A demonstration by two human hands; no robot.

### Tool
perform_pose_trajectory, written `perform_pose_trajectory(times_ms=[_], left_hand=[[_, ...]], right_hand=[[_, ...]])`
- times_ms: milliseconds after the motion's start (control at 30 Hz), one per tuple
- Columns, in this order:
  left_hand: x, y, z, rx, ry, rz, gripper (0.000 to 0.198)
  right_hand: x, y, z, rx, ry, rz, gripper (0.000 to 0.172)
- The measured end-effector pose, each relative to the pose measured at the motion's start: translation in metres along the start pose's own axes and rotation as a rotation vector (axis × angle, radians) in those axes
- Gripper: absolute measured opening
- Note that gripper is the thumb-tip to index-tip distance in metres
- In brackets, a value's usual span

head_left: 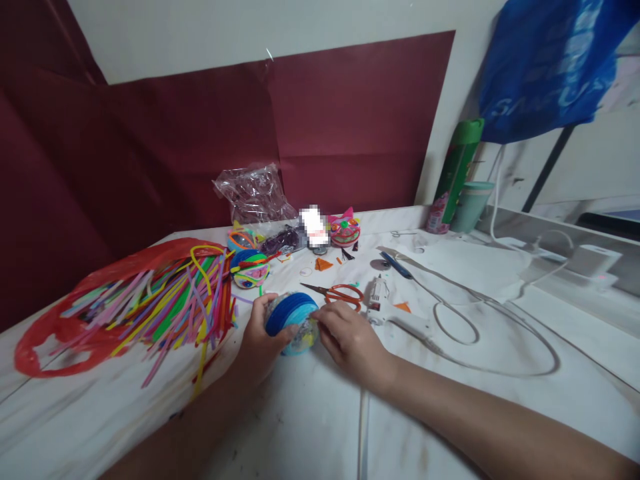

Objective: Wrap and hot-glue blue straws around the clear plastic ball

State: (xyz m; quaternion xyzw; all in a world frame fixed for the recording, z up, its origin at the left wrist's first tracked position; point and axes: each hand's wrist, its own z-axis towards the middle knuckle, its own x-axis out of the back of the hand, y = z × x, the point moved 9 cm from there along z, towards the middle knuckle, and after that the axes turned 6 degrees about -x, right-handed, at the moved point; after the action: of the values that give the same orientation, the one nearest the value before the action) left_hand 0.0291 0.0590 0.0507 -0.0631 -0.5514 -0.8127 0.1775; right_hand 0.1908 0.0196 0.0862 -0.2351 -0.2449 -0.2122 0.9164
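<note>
A round ball (pixel 299 319), banded in dark blue and light blue fuzzy strips with a clear patch on its right side, is held just above the table's near middle. My left hand (pixel 261 343) wraps round its left side, thumb across the front. At the ball's right edge, my right hand (pixel 350 340) has its fingertips pinched together; a small yellowish bit shows there, too small to name. Just behind my right hand lie orange-handled scissors (pixel 345 293). A white glue gun (pixel 383 307) rests to the right of them, its nozzle pointing away.
On the left, many coloured pipe cleaners (pixel 165 300) spread over a red plastic bag (pixel 37 350). Decorated balls (pixel 250 270) and clear plastic wrapping (pixel 255 190) stand at the back. Cables (pixel 500 363) loop across the right side, near a green spray can (pixel 456 177) and cup (pixel 473 207).
</note>
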Motion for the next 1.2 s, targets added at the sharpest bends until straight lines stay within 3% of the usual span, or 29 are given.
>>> perform_pose_trajectory(times_ms=[567,667,867,1200], left_hand=[[-0.003,0.001,0.0,0.012,-0.042,-0.009,0.06],[0.0,0.005,-0.001,0.05,-0.015,0.002,0.061],[0.002,0.012,-0.003,0.139,-0.028,-0.052,0.055],[0.002,0.02,-0.005,0.128,-0.036,-0.03,0.055]], right_hand=[[-0.012,-0.013,-0.001,0.059,-0.059,-0.155,0.021],[-0.012,-0.016,-0.001,0.047,-0.063,-0.066,0.023],[0.001,0.004,0.003,-0.162,0.005,0.222,0.027],[-0.015,-0.016,-0.001,0.053,-0.09,-0.08,0.028]])
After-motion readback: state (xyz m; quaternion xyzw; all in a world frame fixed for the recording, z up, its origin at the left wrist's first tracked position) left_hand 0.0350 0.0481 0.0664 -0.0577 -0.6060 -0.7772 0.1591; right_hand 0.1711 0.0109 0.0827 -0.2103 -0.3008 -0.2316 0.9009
